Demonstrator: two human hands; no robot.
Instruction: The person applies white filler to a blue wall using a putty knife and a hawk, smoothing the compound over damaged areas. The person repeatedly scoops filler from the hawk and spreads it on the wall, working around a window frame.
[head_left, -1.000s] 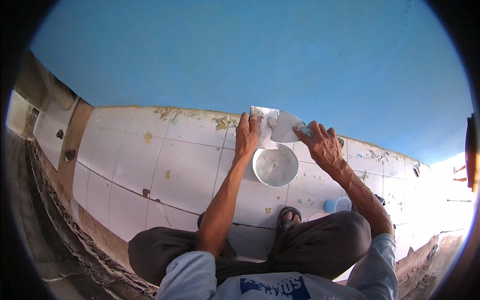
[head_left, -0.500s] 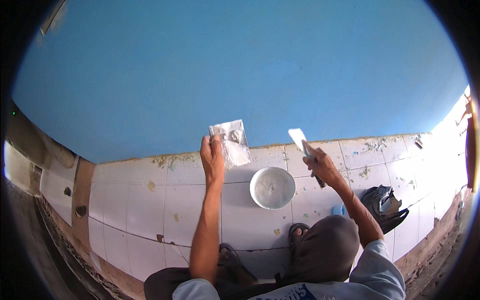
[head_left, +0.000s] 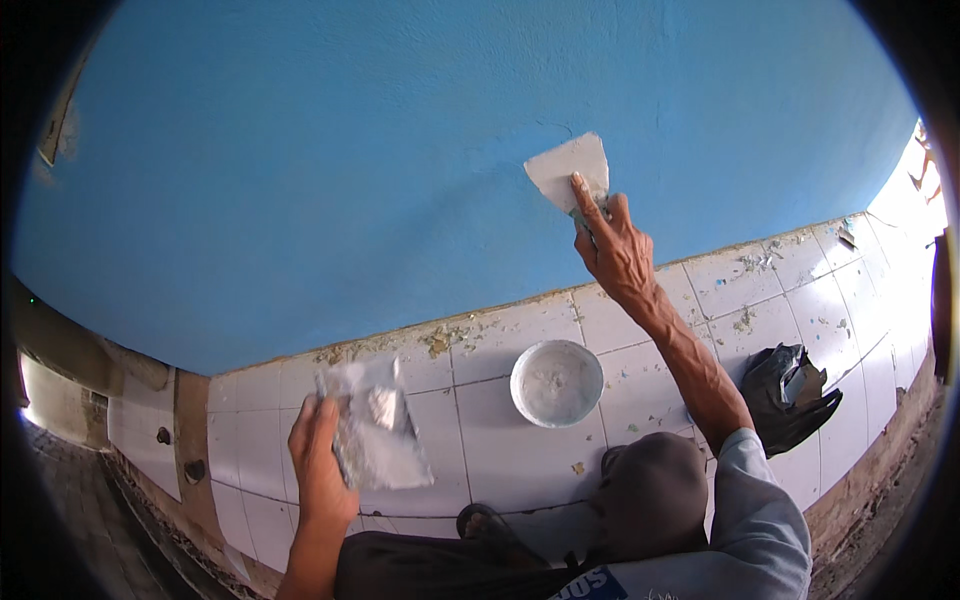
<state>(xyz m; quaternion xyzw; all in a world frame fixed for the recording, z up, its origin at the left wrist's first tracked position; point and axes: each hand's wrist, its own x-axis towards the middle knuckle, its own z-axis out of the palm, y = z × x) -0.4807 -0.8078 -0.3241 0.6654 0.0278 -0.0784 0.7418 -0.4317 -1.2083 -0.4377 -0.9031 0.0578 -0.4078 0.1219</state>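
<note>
My left hand point(head_left: 318, 450) holds a flat putty board point(head_left: 380, 450) with white paste and a lump on it, low at the left in front of the tiles. My right hand point(head_left: 614, 240) grips a putty knife point(head_left: 565, 160) with a broad pale blade, its index finger laid along the blade, raised against the blue wall point(head_left: 350, 170); whether the blade touches the surface I cannot tell. Between and below my hands, a round white tub point(head_left: 553, 385) of whitish paste stands on white tiles.
A crumpled black plastic bag point(head_left: 780, 410) lies at the right on the tiled ledge point(head_left: 510, 450), which has paint flakes along the wall's base. My bent knee point(head_left: 650, 490) is close below the tub. A dark passage point(head_left: 60, 470) runs at the far left; bright light comes from the far right.
My hands have parted from where board and blade met above the tub. The board has moved down and left; the knife has risen to the blue wall. The view has shifted.
</note>
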